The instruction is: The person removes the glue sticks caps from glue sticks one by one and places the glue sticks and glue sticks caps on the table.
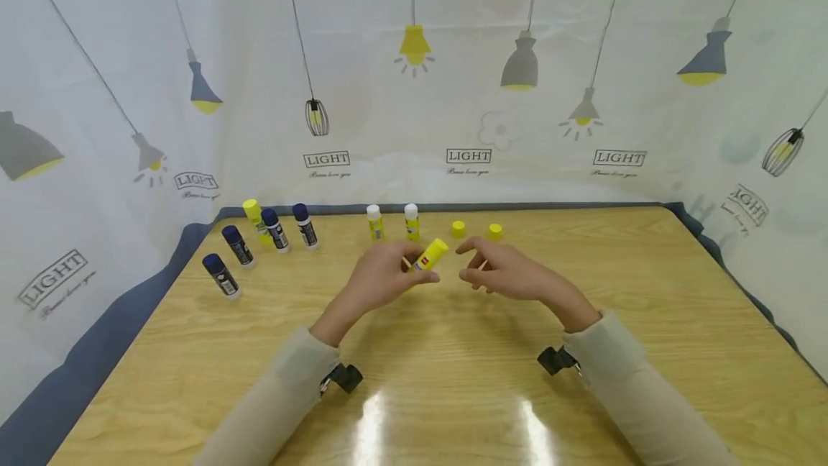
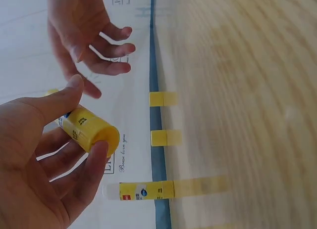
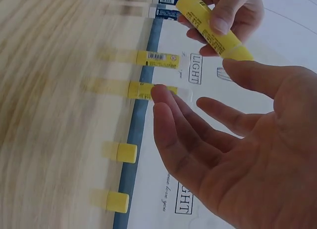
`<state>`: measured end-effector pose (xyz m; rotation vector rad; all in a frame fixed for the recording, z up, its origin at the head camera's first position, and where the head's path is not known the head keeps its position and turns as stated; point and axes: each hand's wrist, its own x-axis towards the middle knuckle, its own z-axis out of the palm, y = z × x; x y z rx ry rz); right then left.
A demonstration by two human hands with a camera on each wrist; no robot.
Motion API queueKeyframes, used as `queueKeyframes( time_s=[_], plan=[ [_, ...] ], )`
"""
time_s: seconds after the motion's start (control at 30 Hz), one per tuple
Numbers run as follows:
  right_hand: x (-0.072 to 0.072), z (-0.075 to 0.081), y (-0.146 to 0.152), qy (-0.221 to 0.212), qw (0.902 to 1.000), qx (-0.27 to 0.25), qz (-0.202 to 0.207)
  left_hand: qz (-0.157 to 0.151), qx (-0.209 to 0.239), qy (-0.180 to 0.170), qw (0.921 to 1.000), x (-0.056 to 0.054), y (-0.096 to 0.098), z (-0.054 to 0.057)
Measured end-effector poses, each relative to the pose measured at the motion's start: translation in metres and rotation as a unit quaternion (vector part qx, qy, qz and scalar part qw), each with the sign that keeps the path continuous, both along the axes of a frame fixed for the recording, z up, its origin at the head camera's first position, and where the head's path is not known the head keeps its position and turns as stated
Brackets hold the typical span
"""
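A yellow glue stick [image 1: 430,257] with a yellow top is gripped above the table by my left hand [image 1: 382,275], tilted up to the right. In the left wrist view, the thumb lies along one side of the glue stick [image 2: 86,125] and fingers curl round the other. My right hand [image 1: 511,272] is just to the right, its fingers loosely bent and holding nothing. Behind the hands, a yellow cap [image 1: 458,229] and another yellow cap [image 1: 494,231] rest on the table. Two yellow glue sticks with white tops stand behind my left hand, the right one [image 3: 158,59] clearly labelled.
At the left of the wooden table [image 1: 427,372] stand several navy glue sticks, the nearest one [image 1: 221,276] towards the front. A yellow glue stick [image 1: 253,216] stands among them at the back. A lamp-patterned curtain [image 1: 401,142] hangs along the table's back and sides.
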<state>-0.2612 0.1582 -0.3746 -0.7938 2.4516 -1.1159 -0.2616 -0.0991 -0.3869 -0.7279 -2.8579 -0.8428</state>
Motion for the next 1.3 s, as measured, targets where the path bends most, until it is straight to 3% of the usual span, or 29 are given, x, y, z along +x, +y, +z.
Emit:
queueKeyframes(
  time_s=[0.33,0.53,0.73,0.97,1.3],
  plan=[
    [0.009,0.002,-0.009,-0.013,0.9990,-0.018,0.039,-0.035,-0.068,0.082,0.9937,0.007,0.011,-0.001],
    [0.012,0.002,-0.015,0.036,0.9986,-0.033,0.021,-0.051,-0.105,0.126,0.9852,0.013,0.014,0.003],
    [0.014,0.003,-0.019,0.094,0.9948,-0.037,-0.016,-0.061,-0.122,0.193,0.9716,0.020,0.017,0.003],
    [0.014,0.003,-0.023,0.090,0.9940,-0.030,-0.054,-0.042,-0.134,0.232,0.9626,0.024,0.019,0.001],
    [0.013,0.001,-0.023,0.095,0.9923,0.014,-0.078,-0.005,-0.132,0.274,0.9526,0.027,0.023,-0.002]
  ],
)
